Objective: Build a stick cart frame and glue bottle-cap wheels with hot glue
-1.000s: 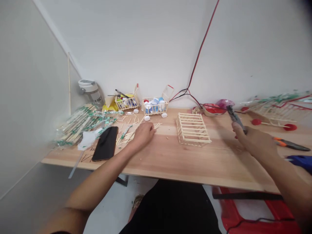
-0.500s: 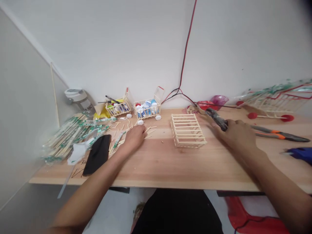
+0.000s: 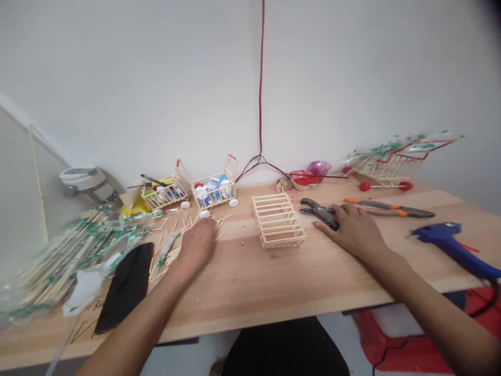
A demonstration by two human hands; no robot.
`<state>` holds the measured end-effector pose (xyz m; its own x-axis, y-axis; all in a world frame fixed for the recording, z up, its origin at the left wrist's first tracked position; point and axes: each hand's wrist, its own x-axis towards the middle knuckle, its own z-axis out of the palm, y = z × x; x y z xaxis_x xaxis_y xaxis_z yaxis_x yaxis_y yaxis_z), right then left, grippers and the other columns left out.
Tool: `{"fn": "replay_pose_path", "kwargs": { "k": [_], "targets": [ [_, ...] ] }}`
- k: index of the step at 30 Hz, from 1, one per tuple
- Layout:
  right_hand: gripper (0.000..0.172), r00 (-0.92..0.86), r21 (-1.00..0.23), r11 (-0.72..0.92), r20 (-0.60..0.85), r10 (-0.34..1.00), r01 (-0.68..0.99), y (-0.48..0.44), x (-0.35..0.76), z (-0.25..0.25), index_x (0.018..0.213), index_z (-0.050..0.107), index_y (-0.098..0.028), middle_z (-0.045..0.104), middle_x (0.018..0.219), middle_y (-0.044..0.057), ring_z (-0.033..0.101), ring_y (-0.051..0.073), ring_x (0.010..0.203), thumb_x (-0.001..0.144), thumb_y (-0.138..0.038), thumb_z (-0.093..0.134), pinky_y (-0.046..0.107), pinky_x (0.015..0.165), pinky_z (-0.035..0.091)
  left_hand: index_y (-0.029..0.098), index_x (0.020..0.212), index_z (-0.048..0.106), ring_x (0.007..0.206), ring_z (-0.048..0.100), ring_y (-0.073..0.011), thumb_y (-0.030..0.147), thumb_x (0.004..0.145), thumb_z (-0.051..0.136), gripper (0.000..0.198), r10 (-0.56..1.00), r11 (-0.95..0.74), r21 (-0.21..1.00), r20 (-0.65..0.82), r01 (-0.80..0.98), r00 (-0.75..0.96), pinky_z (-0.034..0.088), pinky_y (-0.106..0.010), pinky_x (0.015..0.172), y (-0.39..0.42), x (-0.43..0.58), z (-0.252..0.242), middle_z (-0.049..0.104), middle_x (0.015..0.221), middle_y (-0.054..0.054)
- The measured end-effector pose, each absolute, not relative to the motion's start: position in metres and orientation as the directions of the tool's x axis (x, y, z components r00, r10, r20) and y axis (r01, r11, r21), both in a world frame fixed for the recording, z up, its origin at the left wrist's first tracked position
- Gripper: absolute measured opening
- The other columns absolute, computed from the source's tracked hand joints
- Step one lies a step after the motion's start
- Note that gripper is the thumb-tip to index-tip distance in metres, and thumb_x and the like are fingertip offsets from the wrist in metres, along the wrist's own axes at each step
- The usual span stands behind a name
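Note:
My right hand (image 3: 354,230) lies on the wooden table (image 3: 250,292), its thumb and fingers closed over the handle end of black pliers (image 3: 318,212). The pliers' jaws point left, towards an open cage of glued wooden sticks (image 3: 277,222). My left hand (image 3: 196,245) rests among scattered short sticks (image 3: 168,232), with its fingertips on the wood and nothing visible in it. A black phone (image 3: 124,287) lies left of that hand. Two small stick carts filled with bottle caps (image 3: 213,190) stand behind it.
Orange-handled pliers (image 3: 387,208) and a blue hot glue gun (image 3: 446,245) lie at the right. A larger cart with red wheels (image 3: 391,166) stands at the back right. Wrapped stick bundles (image 3: 74,256) lie at the left. A red-and-black cable (image 3: 260,104) hangs down the wall.
My right hand has come down and left, bringing the black pliers from the air to rest on the table. The view has swung left and tilted, showing more of the table's right side.

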<state>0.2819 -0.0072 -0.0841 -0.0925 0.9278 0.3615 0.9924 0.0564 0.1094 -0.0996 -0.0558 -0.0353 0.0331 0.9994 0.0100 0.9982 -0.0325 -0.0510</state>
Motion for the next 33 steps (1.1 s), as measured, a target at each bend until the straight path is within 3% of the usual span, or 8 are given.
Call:
{"fn": "replay_pose_path", "kwargs": {
  "k": [6, 12, 17, 19, 23, 28, 31, 33],
  "targets": [
    [0.057, -0.155, 0.049, 0.149, 0.453, 0.878, 0.988, -0.007, 0.284, -0.087, 0.119, 0.062, -0.008, 0.062, 0.121, 0.02, 0.054, 0.035, 0.115, 0.094, -0.056, 0.044, 0.043, 0.097, 0.039, 0.015, 0.097, 0.059, 0.098, 0.065, -0.0275, 0.013, 0.094, 0.03, 0.029, 1.0, -0.017, -0.067, -0.004, 0.998, 0.017, 0.043, -0.034, 0.075, -0.054, -0.099, -0.032, 0.067, 0.106, -0.015],
    [0.04, -0.138, -0.127, 0.238, 0.526, 0.839, 0.963, -0.01, 0.284, -0.084, 0.109, 0.067, -0.013, 0.065, 0.114, 0.018, 0.056, 0.032, 0.109, 0.095, -0.044, 0.047, 0.042, 0.09, 0.041, 0.016, 0.088, 0.058, 0.093, 0.065, -0.0278, 0.017, 0.093, 0.035, 0.023, 0.999, -0.041, -0.047, -0.03, 0.998, 0.039, 0.039, -0.032, 0.071, -0.049, -0.101, -0.027, 0.069, 0.101, -0.014],
    [0.033, -0.129, -0.189, 0.278, 0.559, 0.819, 0.942, -0.01, 0.286, -0.082, 0.107, 0.067, -0.016, 0.067, 0.11, 0.014, 0.057, 0.029, 0.105, 0.098, -0.038, 0.044, 0.041, 0.091, 0.041, 0.019, 0.092, 0.053, 0.086, 0.065, -0.0273, 0.025, 0.095, 0.031, 0.023, 0.996, -0.015, -0.008, 0.084, 1.0, 0.016, 0.033, -0.03, 0.063, -0.044, -0.096, -0.02, 0.069, 0.091, -0.012],
    [0.031, -0.112, -0.218, 0.286, 0.578, 0.808, 0.933, -0.01, 0.287, -0.079, 0.106, 0.066, -0.016, 0.068, 0.107, 0.013, 0.058, 0.028, 0.104, 0.098, -0.034, 0.042, 0.041, 0.091, 0.041, 0.02, 0.089, 0.051, 0.078, 0.064, -0.0253, 0.029, 0.094, 0.032, 0.022, 0.987, -0.049, 0.083, 0.156, 0.995, 0.036, 0.033, -0.029, 0.063, -0.041, -0.09, -0.014, 0.068, 0.082, -0.009],
    [0.03, -0.053, -0.275, 0.283, 0.626, 0.778, 0.919, -0.02, 0.287, -0.07, 0.105, 0.064, -0.017, 0.068, 0.105, 0.013, 0.059, 0.028, 0.103, 0.099, -0.031, 0.039, 0.041, 0.091, 0.043, 0.021, 0.077, 0.05, 0.062, 0.057, -0.0179, 0.035, 0.089, 0.039, 0.021, 0.964, -0.197, 0.449, 0.252, 0.872, 0.088, 0.036, -0.026, 0.062, -0.036, -0.072, -0.011, 0.062, 0.066, -0.001],
    [0.027, 0.015, -0.308, 0.245, 0.65, 0.76, 0.919, -0.053, 0.306, -0.061, 0.102, 0.064, -0.02, 0.069, 0.104, 0.011, 0.061, 0.026, 0.1, 0.098, -0.033, 0.041, 0.04, 0.09, 0.046, 0.02, 0.076, 0.053, 0.045, 0.041, -0.0121, 0.047, 0.088, 0.046, 0.03, 0.978, -0.185, 0.773, 0.206, 0.607, 0.035, 0.03, -0.023, 0.049, -0.032, -0.065, -0.037, 0.046, 0.049, 0.005],
    [0.029, 0.154, -0.288, 0.045, 0.631, 0.76, 0.957, -0.075, 0.344, -0.061, 0.109, 0.064, -0.019, 0.067, 0.104, 0.013, 0.061, 0.027, 0.101, 0.095, -0.036, 0.044, 0.041, 0.092, 0.045, 0.019, 0.081, 0.055, 0.041, 0.038, -0.0091, 0.052, 0.082, 0.057, 0.033, 0.998, -0.05, 0.922, 0.063, 0.383, -0.021, 0.026, -0.02, 0.043, -0.03, -0.069, -0.05, 0.05, 0.052, 0.006],
    [0.036, 0.315, -0.204, -0.242, 0.531, 0.787, 0.949, -0.084, 0.374, -0.061, 0.116, 0.062, -0.016, 0.064, 0.114, 0.018, 0.057, 0.032, 0.11, 0.092, -0.037, 0.046, 0.044, 0.092, 0.045, 0.019, 0.086, 0.056, 0.04, 0.037, -0.0072, 0.052, 0.073, 0.066, 0.037, 0.998, 0.038, 0.975, -0.026, 0.221, -0.06, 0.025, -0.019, 0.04, -0.03, -0.07, -0.051, 0.056, 0.059, 0.005]
  ]
}}
